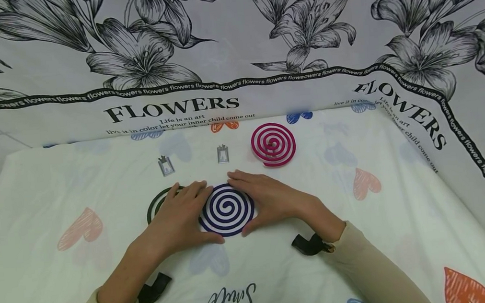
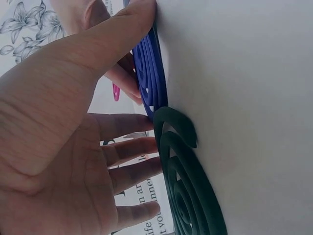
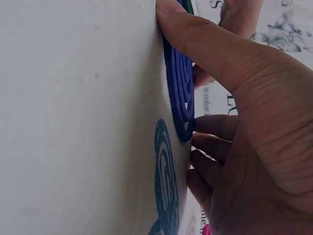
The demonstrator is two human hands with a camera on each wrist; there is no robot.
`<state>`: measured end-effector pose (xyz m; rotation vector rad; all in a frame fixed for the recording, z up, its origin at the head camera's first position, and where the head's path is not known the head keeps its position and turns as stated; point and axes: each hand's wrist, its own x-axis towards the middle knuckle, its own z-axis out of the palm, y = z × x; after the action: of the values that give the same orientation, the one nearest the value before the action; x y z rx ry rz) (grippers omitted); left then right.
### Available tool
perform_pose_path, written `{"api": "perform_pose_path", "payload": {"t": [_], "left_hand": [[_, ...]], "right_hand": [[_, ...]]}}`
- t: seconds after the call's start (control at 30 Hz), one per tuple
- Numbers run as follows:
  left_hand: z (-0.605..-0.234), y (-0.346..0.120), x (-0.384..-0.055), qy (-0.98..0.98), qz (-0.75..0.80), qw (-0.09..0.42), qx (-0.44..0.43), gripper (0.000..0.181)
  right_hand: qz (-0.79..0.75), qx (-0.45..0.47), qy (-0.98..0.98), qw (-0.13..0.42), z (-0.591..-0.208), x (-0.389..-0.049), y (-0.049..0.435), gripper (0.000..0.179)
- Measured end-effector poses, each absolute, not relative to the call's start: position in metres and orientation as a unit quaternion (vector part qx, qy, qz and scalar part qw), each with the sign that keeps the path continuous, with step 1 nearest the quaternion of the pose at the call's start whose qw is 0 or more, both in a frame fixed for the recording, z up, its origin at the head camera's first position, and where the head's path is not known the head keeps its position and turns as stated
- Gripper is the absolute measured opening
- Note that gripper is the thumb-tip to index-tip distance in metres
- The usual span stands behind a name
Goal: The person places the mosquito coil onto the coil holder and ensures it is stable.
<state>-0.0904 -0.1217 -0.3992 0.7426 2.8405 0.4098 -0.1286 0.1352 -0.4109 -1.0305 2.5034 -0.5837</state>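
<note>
A dark blue mosquito coil [image 1: 227, 209] lies flat on the white printed cloth between my two hands. My left hand [image 1: 179, 219] touches its left side, thumb at the near edge, fingers extended and spread. Under that hand, partly hidden, a dark green mosquito coil [image 2: 188, 181] lies against the blue one. My right hand [image 1: 272, 199] touches the blue coil's right side, its thumb at the near edge and fingertips by the far edge. Farther back lies a pink mosquito coil [image 1: 273, 144]. Two small metal coil stands, a left stand [image 1: 166, 166] and a right stand [image 1: 223, 154], lie beyond the hands.
The cloth [image 1: 119, 278] bears printed hearts and the word Smile near me. A flower-patterned sheet [image 1: 233, 51] with black lettering covers the back and right side. Dark straps show at both wrists.
</note>
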Motion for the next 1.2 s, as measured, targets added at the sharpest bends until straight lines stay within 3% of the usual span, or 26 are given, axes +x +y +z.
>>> {"api": "perform_pose_path", "payload": {"t": [0.4,0.67,1.2], "left_hand": [[-0.3965,-0.1225,-0.0895,0.953,0.146,0.081,0.252,0.107],[-0.3971,-0.1234,-0.0881,0.954,0.144,0.081,0.25,0.108],[-0.3968,-0.1238,-0.09,0.952,0.151,0.097,0.248,0.111]], "right_hand": [[-0.234,-0.359,0.882,0.196,-0.4093,-0.1277,0.1355,0.12],[-0.222,-0.366,0.882,0.196,-0.4109,-0.1278,0.1355,0.111],[-0.236,-0.364,0.879,0.198,-0.4115,-0.1303,0.1362,0.116]]}}
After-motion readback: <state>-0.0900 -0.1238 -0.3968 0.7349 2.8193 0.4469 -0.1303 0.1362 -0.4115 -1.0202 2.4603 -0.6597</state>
